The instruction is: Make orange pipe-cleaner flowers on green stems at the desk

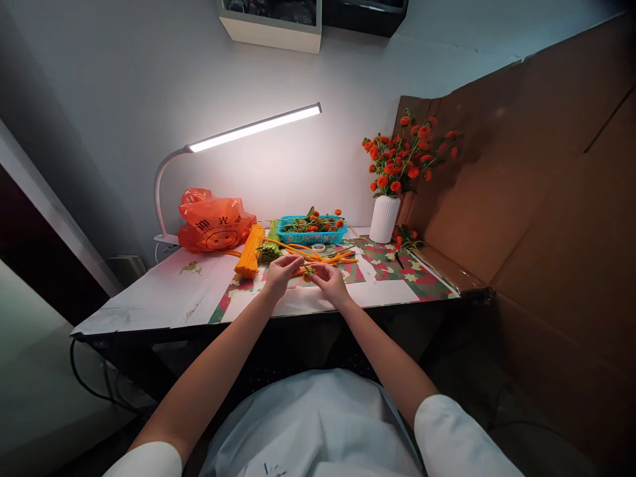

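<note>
Over the front of the table, my left hand (281, 275) and my right hand (330, 281) come close together with fingertips pinched. Between them is a small orange flower with green parts (309, 273), its orange head hanging low. My left fingers are closed at the green end, and my right fingers grip its other side. Fine detail at the fingertips is too small to make out. Just beyond my hands lie loose orange pipe cleaners (325, 257). A thick bundle of yellow-orange pipe cleaners (250, 253) rests left of my left hand, beside a green bundle (271, 248).
A turquoise basket (312, 237) of orange flowers stands at the back. Right of it is a white ribbed vase (384, 220) with orange flowers. An orange plastic bag (217, 222) and a lit lamp (256, 127) are at left. A cardboard sheet (541, 172) walls the right side.
</note>
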Demonstrator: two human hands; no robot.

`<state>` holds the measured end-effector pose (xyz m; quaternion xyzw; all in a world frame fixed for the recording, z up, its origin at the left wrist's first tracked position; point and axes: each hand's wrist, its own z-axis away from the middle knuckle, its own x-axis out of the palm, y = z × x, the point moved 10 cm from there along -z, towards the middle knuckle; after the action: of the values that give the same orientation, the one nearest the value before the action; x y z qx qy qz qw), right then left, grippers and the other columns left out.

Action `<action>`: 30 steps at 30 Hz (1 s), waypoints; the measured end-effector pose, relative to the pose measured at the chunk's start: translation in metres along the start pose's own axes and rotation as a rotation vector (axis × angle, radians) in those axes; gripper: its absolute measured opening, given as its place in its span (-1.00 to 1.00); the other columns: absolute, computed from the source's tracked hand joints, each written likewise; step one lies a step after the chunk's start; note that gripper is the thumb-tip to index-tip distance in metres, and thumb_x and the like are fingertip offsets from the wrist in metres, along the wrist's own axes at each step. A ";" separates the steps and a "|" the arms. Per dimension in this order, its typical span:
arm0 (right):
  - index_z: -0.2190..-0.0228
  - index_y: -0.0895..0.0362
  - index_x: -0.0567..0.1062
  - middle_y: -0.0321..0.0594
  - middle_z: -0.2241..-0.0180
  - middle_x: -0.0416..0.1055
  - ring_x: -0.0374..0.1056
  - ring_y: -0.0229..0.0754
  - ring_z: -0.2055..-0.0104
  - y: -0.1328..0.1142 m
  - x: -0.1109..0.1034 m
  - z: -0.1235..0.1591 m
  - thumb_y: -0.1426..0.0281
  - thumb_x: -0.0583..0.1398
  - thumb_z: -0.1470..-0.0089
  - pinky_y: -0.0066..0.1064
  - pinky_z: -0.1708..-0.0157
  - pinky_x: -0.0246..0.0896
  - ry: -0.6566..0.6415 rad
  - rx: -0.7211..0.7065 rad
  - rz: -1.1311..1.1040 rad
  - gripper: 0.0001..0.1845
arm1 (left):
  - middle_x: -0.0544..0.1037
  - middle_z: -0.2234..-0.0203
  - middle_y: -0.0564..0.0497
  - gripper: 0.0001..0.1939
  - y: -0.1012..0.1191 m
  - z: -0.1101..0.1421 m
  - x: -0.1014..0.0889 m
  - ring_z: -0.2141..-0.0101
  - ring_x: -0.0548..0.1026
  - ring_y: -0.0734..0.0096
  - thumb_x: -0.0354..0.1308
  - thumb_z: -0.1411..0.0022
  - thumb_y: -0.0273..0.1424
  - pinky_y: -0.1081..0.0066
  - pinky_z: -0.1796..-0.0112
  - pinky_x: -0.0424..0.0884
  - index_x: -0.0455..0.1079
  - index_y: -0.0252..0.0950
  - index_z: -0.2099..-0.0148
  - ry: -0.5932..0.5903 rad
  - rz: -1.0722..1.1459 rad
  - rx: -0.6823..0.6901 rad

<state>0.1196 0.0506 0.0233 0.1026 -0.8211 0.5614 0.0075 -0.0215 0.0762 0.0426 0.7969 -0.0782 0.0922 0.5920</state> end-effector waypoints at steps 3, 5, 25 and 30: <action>0.25 0.15 0.46 -0.10 0.16 0.51 0.46 -0.14 0.16 -0.007 -0.006 0.003 0.19 0.38 0.23 -0.27 0.09 0.38 0.061 -0.060 0.061 -0.52 | 0.53 0.57 0.03 -0.58 0.003 0.005 0.003 0.58 0.38 0.56 0.43 0.26 -0.11 0.47 0.49 0.35 0.51 -0.34 0.43 -0.038 -0.026 0.035; 0.26 0.14 0.47 -0.11 0.17 0.51 0.46 -0.15 0.17 -0.013 -0.007 0.005 0.20 0.36 0.19 -0.28 0.10 0.38 0.088 -0.098 0.116 -0.57 | 0.56 0.51 -0.01 -0.59 0.007 0.009 0.009 0.53 0.43 0.50 0.41 0.20 -0.12 0.45 0.45 0.37 0.53 -0.34 0.38 -0.089 -0.080 0.067; 0.33 0.08 0.48 -0.21 0.25 0.48 0.40 -0.16 0.16 -0.048 -0.009 0.020 0.52 0.16 0.05 -0.32 0.10 0.35 0.167 -0.339 0.451 -0.80 | 0.55 0.55 -0.02 -0.71 0.023 0.027 0.026 0.53 0.40 0.44 0.28 0.02 -0.15 0.48 0.49 0.26 0.53 -0.31 0.43 -0.250 -0.547 0.279; 0.34 0.08 0.47 -0.21 0.25 0.48 0.39 -0.12 0.13 -0.043 -0.005 0.019 0.58 0.10 0.09 -0.26 0.04 0.30 0.106 -0.300 0.500 -0.73 | 0.56 0.53 -0.02 -0.67 0.020 0.027 0.034 0.50 0.41 0.40 0.21 -0.03 -0.12 0.48 0.47 0.27 0.53 -0.32 0.43 -0.357 -0.668 0.264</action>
<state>0.1345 0.0188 0.0555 -0.1349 -0.8931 0.4229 -0.0730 0.0079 0.0440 0.0616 0.8510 0.0962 -0.2360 0.4591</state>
